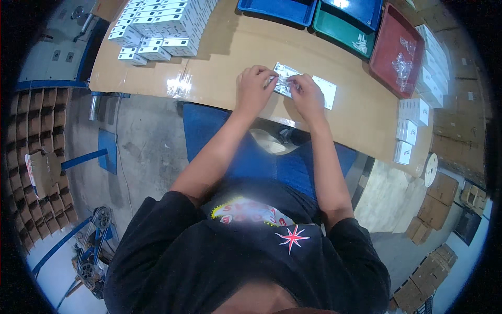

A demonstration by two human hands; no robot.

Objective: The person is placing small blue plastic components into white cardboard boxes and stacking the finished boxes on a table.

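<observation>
A small open white box (283,68) with printed marks lies on the brown table, its contents too small to make out. My left hand (254,88) is at the box's left side, fingertips pinched together over the opening. From the right, my right hand (308,95) reaches in, thumb and fingers closed near the left fingertips. Whatever either hand pinches is hidden or too small to name. Partly behind my right hand, a flat white piece (327,91) with tiny dark spots rests on the table.
Stacked white boxes (170,26) fill the table's back left. At the back right stand a blue tray (277,14), a green tray (334,32) with small white pieces, and a red tray (386,39) with clear plastic pieces. More white boxes (413,112) line the right edge.
</observation>
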